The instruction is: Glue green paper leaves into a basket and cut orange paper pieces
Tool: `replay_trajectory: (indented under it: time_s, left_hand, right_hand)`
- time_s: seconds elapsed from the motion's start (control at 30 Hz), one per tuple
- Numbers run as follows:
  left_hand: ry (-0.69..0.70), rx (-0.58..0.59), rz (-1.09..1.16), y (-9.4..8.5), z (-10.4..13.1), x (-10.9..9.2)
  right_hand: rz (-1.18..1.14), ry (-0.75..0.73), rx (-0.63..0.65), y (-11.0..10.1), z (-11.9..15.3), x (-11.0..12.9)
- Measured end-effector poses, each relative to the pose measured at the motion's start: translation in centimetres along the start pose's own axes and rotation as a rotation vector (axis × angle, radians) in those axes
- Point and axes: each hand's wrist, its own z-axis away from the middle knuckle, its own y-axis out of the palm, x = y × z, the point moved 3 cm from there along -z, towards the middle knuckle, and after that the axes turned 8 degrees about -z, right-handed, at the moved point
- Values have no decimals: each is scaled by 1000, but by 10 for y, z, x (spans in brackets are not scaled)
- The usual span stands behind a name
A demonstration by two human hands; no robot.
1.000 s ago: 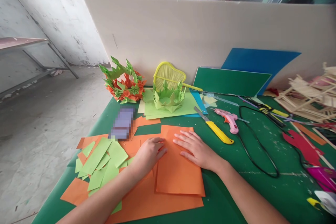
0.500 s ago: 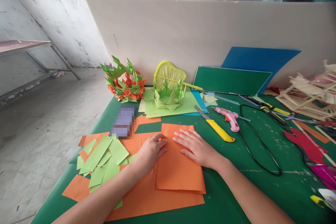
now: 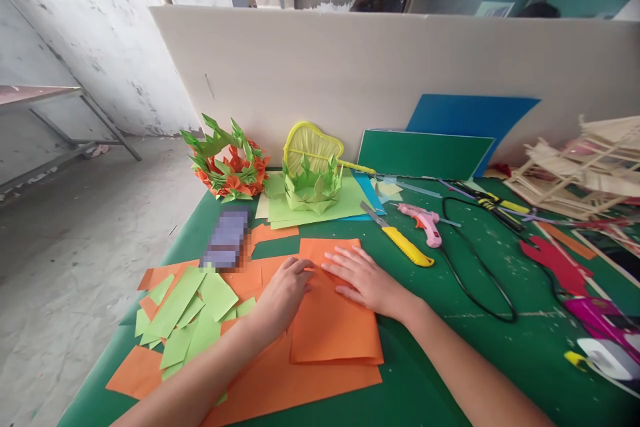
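Orange folded paper [image 3: 335, 333] lies before you in the head view, over a larger orange sheet [image 3: 320, 390] on the tabletop [image 3: 410, 373]; it is doubled over, layers slightly parted below, and what remains can't be told. Your right fingers [image 3: 345, 271] spread flat on it; your left fingers [image 3: 299, 265] curl at its left edge, any pinch unclear. You'll find no readable brand, label or writing.

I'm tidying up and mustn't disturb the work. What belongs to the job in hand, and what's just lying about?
In the job, it seems:
- folded orange paper, right hand flat on it, left hand at its edge
- orange sheet beneath

Apparently lying about:
- green crown
- orange-green crown
- yellow fan
- pink glue gun
- knife
- green scraps
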Motion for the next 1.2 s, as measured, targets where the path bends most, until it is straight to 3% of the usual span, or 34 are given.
replay_trajectory:
  time_s: [0.17,0.57,0.77,1.0,1.1,1.2]
  left_hand:
    - [191,90,18,5,-2,-13]
    - [86,128,-258,11,0,-37]
    - [64,137,-297,14,-1,-38]
    - [71,82,-270,19,2,-37]
    - [87,41,-210,20,3,-35]
    - [96,41,-200,19,3,-35]
  right_hand:
    - [77,76,-142,-8,4,1]
    - [64,146,-174,-19,8,-15]
    - [14,194,-103,-27,31,-8]
    - [-96,148,3,-10,64,21]
    - [-64,149,-27,-9,62,13]
    - [48,195,-148,-15,48,-12]
